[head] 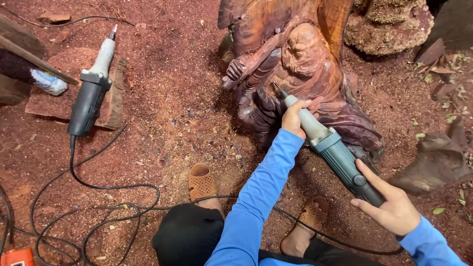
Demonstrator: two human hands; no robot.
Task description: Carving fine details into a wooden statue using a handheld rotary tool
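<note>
My left hand [297, 116] grips the grey neck of a teal-bodied die grinder [331, 146]. My right hand [391, 206] holds the grinder's rear end. The grinder's thin bit rests against a large reddish-brown wood carving [295, 54] of figures, near its lower middle. Both my arms wear blue sleeves. My feet in tan perforated sandals [201, 182] stand on the sawdust in front of the carving.
A second die grinder [91, 93] with a dark body lies on a wood block [114, 106] at left, its black cable [98, 187] looping over the sawdust-covered ground. An orange device [17, 257] sits at bottom left. Wood chunks [436, 160] lie at right.
</note>
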